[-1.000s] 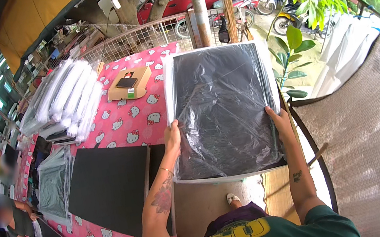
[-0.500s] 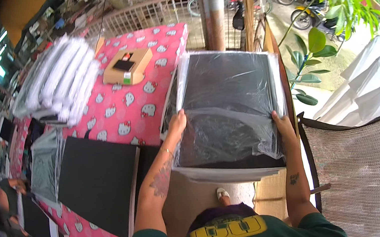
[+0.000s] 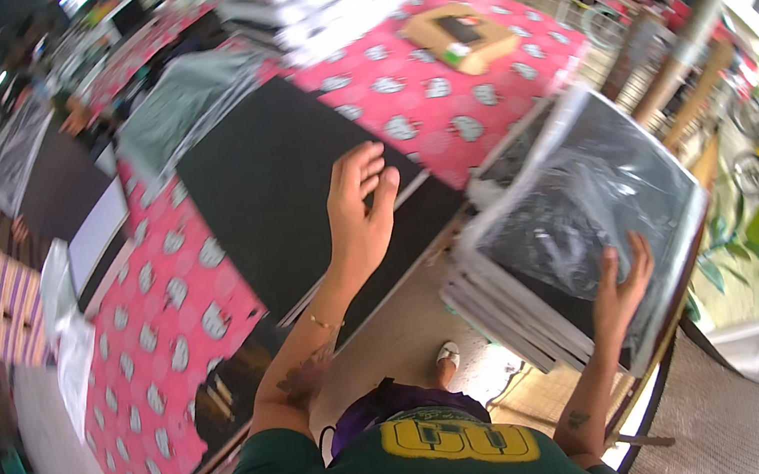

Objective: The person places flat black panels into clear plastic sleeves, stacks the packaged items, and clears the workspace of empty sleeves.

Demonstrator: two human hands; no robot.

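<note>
My left hand (image 3: 362,210) is lifted over the near corner of a stack of flat black boards (image 3: 267,175) on the table. It holds nothing, and its fingers are slightly bent with the thumb apart. On the right, my right hand (image 3: 624,287) lies with spread fingers on a pile of black boards in clear plastic (image 3: 583,181). The plastic is wrinkled and shiny. Pale edges of several layers show along the near side of this pile.
A pink patterned cloth (image 3: 155,348) covers the table. On it are a cardboard box (image 3: 461,35), white plastic-wrapped bundles (image 3: 343,0) and a plastic-covered grey-green stack (image 3: 184,104). A metal pole (image 3: 700,8) stands beyond the right pile. At far left, another person's hand (image 3: 72,118) is near a dark board.
My view has turned left. My left hand has let go of the plastic-wrapped pile and moved left over the black boards. My right hand has shifted from the pile's edge onto its top.
</note>
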